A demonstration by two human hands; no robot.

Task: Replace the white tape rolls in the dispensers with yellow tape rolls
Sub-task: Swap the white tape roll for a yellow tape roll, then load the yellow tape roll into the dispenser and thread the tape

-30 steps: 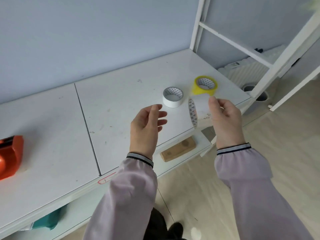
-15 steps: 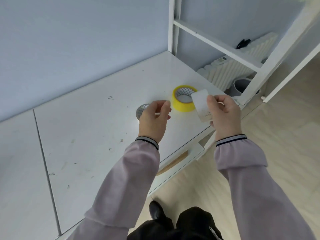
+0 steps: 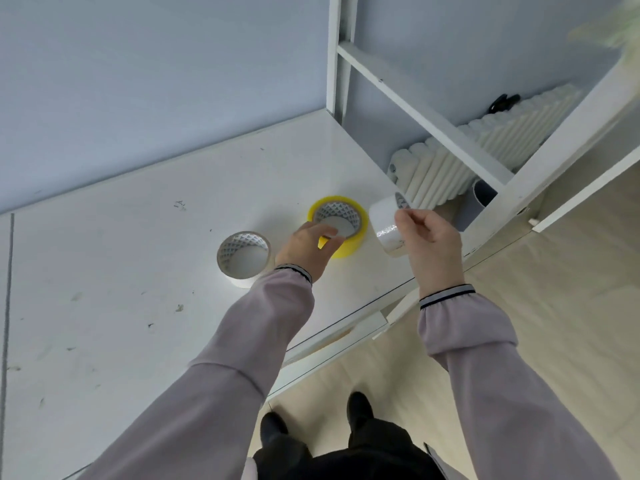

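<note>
Change: your left hand point(image 3: 313, 245) has crossed from mid-air to the yellow tape roll point(image 3: 346, 225) over the last second, and your head has swung right, so the orange dispenser seen at the far left a second ago is now out of view.
Meaning for the task: by my reading, a white roll is already out of a dispenser and you are collecting its yellow replacement; fitting it is not yet done, and no dispenser shows now.
Worktable point(image 3: 138, 271): the largest thing here, white and scuffed, under both rolls that lie flat.
Left grip: your fingertips curl over the near rim of the yellow roll, reaching into its core; the roll sits flat on the table, not lifted.
Right grip: your right hand point(image 3: 429, 244) pinches a white tape roll point(image 3: 386, 223), held on edge in the air, just to the right of the yellow roll.
Spare white roll point(image 3: 244, 258): lies flat on the table just to the left of your left wrist, untouched.
Count, hands: two, both busy.
Count, white rolls: two, one held and one lying.
Count, yellow rolls: one.
Count, dispensers: none in view.
Beyond your right hand: a white shelf frame point(image 3: 415, 109) and a white radiator point(image 3: 485, 150) behind it.
</note>
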